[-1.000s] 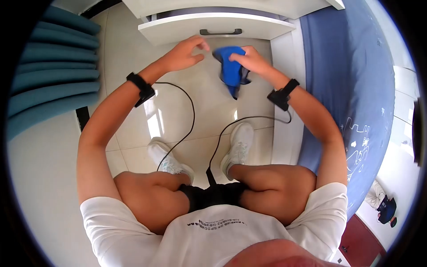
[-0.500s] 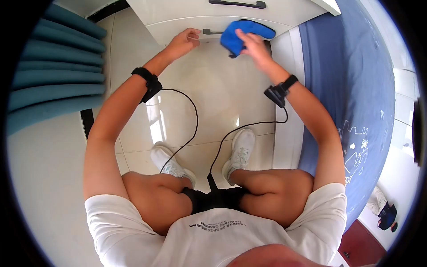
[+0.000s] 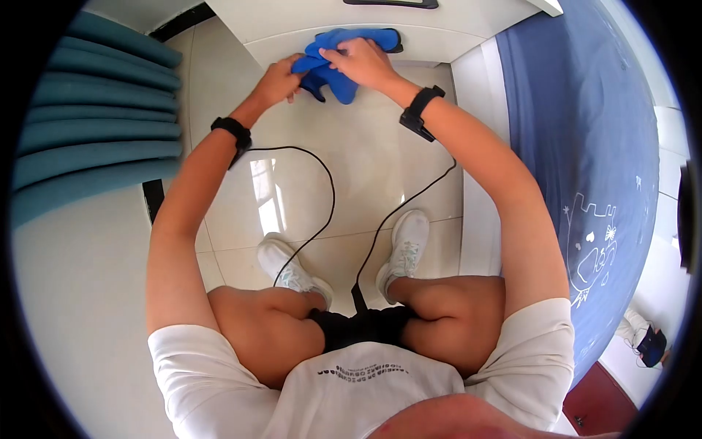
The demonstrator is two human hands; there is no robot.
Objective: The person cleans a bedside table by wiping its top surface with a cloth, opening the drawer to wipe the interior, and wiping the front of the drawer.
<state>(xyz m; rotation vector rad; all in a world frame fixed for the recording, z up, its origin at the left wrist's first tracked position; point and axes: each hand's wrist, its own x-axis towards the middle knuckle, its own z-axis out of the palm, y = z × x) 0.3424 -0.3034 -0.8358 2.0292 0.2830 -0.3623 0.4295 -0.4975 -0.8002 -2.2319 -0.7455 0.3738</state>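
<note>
A soft blue cloth item with black trim [image 3: 342,89] hangs bunched between my hands, in front of the white drawers; its exact kind cannot be made out. My left hand [image 3: 278,80] is closed on its left edge, fingers curled. Higher and to the right, my right hand [image 3: 363,63] pinches the upper part with thumb and fingers. One end of the cloth extends right, behind the right hand, and loose folds hang down over the tiled floor.
White drawers [image 3: 292,20] with a dark handle [image 3: 391,3] stand ahead. A bed with a blue cover [image 3: 541,95] lies right, teal curtains [image 3: 110,110] left. Black cables [image 3: 330,183] run from both wrist straps across the floor [image 3: 322,212] near my white shoes [image 3: 406,245].
My right hand has brought the blue cloth leftward, and my left hand, earlier apart from it, now grips its edge. The cloth is more bunched and hangs in folds.
</note>
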